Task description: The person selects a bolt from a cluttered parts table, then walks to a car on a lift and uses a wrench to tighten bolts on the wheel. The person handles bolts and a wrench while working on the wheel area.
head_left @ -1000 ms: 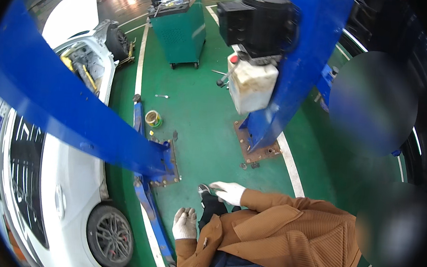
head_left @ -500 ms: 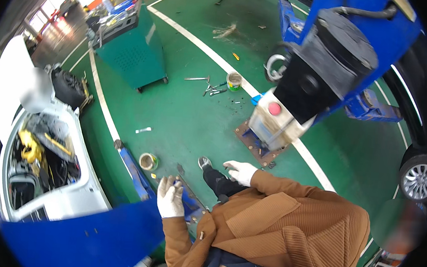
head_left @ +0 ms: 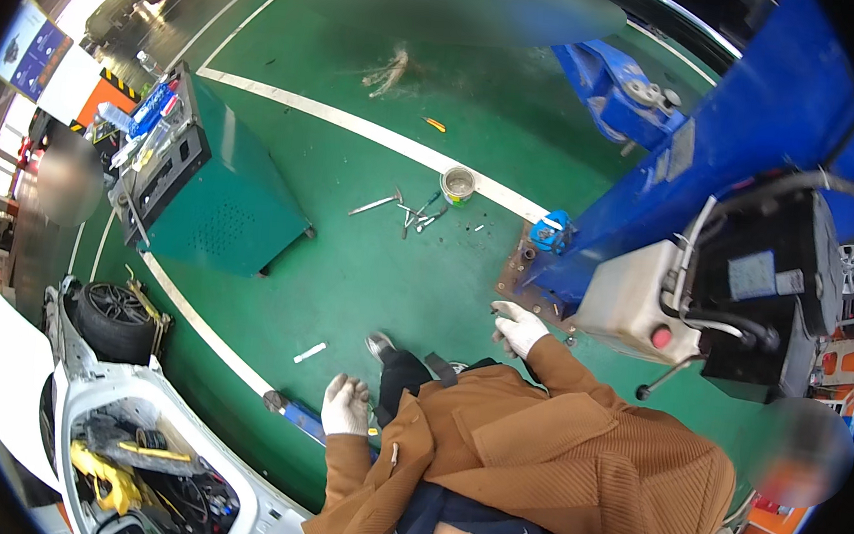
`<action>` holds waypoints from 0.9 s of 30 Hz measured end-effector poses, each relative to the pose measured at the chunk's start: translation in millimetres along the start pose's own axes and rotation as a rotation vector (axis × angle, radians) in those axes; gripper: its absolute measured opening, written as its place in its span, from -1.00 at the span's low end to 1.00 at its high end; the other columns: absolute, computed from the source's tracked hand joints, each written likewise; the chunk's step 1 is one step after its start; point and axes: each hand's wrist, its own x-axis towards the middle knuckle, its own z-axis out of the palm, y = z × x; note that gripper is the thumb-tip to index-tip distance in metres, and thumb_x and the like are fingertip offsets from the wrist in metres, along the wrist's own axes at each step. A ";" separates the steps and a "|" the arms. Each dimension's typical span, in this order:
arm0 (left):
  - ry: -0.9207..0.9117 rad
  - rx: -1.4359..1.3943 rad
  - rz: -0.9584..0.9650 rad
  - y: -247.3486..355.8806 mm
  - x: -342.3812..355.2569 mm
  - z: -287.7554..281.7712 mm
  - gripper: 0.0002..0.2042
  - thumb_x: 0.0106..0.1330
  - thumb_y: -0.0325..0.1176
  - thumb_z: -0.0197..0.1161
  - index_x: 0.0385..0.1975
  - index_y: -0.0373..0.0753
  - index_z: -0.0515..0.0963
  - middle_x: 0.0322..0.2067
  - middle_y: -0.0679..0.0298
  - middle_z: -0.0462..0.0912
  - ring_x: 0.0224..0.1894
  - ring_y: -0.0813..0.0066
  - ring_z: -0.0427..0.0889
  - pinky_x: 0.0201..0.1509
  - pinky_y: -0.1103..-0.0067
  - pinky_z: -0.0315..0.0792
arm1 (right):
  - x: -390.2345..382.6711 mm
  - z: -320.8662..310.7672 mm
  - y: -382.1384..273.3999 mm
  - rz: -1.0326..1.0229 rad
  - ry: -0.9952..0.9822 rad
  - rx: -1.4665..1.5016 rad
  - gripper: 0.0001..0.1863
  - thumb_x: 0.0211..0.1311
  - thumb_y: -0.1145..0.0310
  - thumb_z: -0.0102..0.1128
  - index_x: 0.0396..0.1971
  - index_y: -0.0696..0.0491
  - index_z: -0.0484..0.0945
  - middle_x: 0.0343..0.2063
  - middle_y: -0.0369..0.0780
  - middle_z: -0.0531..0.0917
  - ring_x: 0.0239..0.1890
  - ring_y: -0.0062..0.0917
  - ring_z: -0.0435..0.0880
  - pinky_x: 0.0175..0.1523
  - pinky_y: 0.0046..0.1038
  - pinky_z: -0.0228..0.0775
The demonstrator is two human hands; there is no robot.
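My left hand (head_left: 346, 404), in a white glove, is raised by my brown jacket with its fingers loosely bent and apart, nothing visible in them. My gloved right hand (head_left: 519, 330) has curled fingers around a small dark thing too small to make out. It is beside the rusty base plate (head_left: 514, 274) of a blue lift post (head_left: 720, 109), which carries a translucent tank (head_left: 618, 292) with a red cap and a black pump unit (head_left: 772, 284). Steel hand tools (head_left: 414, 211) lie on the green floor beside an open can (head_left: 458, 184).
A teal tool cart (head_left: 217, 200) stands to the left. A white car (head_left: 9, 355) with its front stripped and a detached-looking dark wheel (head_left: 114, 321) are at lower left. Blue lift arms (head_left: 602, 85) (head_left: 300, 418) lie low. An orange-handled tool (head_left: 434, 125) and a small white strip (head_left: 310, 352) lie on the floor.
The view has moved forward and turned right, past the left post, now out of sight, bringing the right post, tank, pump and scattered tools closer. Both hands stay low beside my body.
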 end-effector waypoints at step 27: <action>-0.075 0.132 -0.317 293.6 704.3 301.3 -0.65 0.51 -0.55 0.19 0.25 -0.40 0.41 0.01 -0.10 0.60 -0.03 -0.06 0.70 -0.08 0.25 0.65 | 481.4 191.7 -438.7 0.002 0.175 -0.032 -0.55 0.59 0.29 0.07 0.40 -0.10 0.51 -0.45 -0.24 0.72 -0.61 -0.61 0.55 -0.47 -0.44 0.48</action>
